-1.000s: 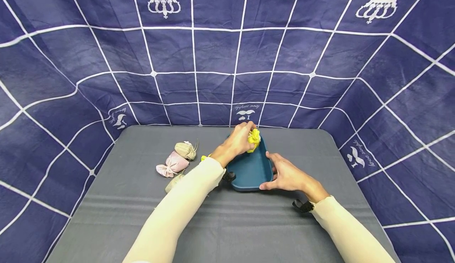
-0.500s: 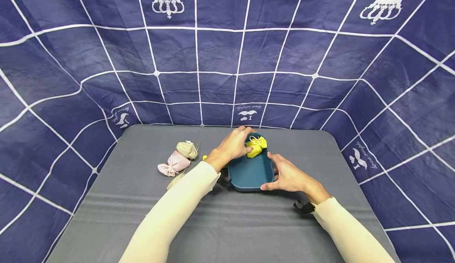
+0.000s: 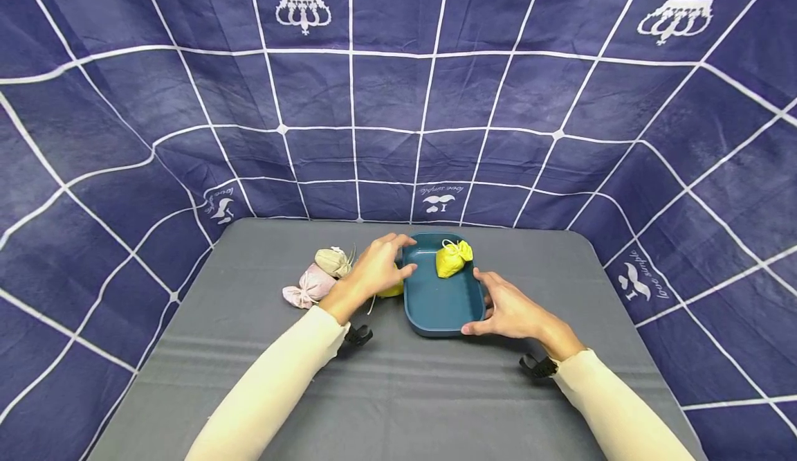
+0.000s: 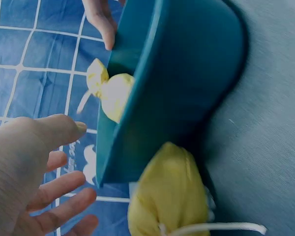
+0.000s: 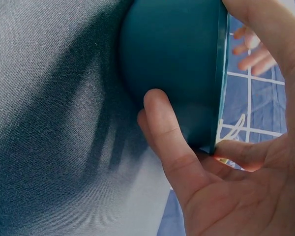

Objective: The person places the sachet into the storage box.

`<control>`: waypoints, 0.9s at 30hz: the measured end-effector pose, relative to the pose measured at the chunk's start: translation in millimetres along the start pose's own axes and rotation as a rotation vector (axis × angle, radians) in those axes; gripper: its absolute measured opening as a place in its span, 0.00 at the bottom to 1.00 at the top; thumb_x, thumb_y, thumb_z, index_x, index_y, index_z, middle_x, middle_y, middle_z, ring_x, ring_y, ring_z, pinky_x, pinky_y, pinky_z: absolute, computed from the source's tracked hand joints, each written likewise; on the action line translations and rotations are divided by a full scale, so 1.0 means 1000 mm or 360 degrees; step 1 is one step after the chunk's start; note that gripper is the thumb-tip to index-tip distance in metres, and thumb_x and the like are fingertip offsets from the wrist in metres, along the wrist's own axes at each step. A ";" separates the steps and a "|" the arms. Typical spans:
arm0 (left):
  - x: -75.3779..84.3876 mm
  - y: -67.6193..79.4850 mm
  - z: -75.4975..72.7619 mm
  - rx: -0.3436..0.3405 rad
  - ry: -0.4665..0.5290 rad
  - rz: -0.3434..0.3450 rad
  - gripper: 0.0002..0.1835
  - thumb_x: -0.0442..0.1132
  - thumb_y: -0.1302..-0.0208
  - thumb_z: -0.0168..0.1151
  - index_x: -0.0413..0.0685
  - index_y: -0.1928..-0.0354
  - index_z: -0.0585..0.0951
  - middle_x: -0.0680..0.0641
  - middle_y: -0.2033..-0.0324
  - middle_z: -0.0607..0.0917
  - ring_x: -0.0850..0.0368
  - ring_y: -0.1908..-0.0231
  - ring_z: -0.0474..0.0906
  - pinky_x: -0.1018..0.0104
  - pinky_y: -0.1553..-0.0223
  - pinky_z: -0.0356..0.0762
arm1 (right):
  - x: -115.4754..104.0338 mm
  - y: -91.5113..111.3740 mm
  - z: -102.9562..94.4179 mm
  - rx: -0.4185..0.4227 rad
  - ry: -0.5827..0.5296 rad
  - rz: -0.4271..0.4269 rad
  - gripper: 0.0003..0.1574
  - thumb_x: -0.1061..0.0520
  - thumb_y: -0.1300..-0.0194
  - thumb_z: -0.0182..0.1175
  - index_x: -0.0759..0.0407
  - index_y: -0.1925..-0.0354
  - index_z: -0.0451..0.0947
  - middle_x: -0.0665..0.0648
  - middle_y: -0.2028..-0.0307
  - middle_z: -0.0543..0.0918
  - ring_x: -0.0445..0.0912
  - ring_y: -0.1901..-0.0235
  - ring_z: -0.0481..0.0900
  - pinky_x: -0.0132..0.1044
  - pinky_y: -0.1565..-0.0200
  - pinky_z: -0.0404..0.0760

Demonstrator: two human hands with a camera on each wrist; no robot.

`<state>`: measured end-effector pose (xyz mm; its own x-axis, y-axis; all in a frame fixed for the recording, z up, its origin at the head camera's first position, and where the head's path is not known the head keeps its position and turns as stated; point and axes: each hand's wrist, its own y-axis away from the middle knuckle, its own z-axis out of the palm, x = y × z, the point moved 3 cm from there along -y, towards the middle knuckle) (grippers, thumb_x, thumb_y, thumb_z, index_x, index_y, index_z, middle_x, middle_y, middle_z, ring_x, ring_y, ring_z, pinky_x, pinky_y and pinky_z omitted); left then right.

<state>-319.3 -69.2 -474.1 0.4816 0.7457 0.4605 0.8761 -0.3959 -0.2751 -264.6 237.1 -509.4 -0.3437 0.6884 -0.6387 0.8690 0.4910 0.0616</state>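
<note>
A small yellow drawstring pouch (image 3: 453, 259) lies at the far end inside a blue-green rectangular box (image 3: 438, 309). My left hand (image 3: 376, 268) hovers at the box's left rim, fingers spread and nothing in them. Below that hand a second yellow pouch (image 4: 169, 196) rests on the table against the box's outer wall, its white cord trailing. My right hand (image 3: 513, 309) grips the box's right side, thumb at the near corner. In the right wrist view its fingers (image 5: 169, 132) curl along the outer wall.
Left of my left hand lie a beige pouch (image 3: 333, 262) and a pink pouch (image 3: 309, 288), side by side on the grey table (image 3: 398, 392). A blue curtain with white grid lines (image 3: 386, 101) hangs along the back and both sides.
My left hand has let go of the yellow pouch inside the box and moved left, out past the rim. The right hand keeps its place on the box.
</note>
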 end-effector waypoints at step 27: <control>-0.040 0.056 0.010 -0.0023 -0.0062 -0.0194 0.39 0.45 0.42 0.93 0.47 0.29 0.87 0.40 0.42 0.93 0.43 0.44 0.91 0.44 0.37 0.91 | -0.002 0.000 0.001 0.0015 0.0042 0.0012 0.84 0.33 0.43 0.91 0.72 0.11 0.56 0.73 0.24 0.76 0.43 0.54 0.89 0.37 0.51 0.91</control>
<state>-290.0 -115.3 -516.3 0.3707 0.8089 0.4563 0.9284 -0.3088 -0.2067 -263.3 235.6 -508.6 -0.3461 0.7060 -0.6179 0.8749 0.4807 0.0593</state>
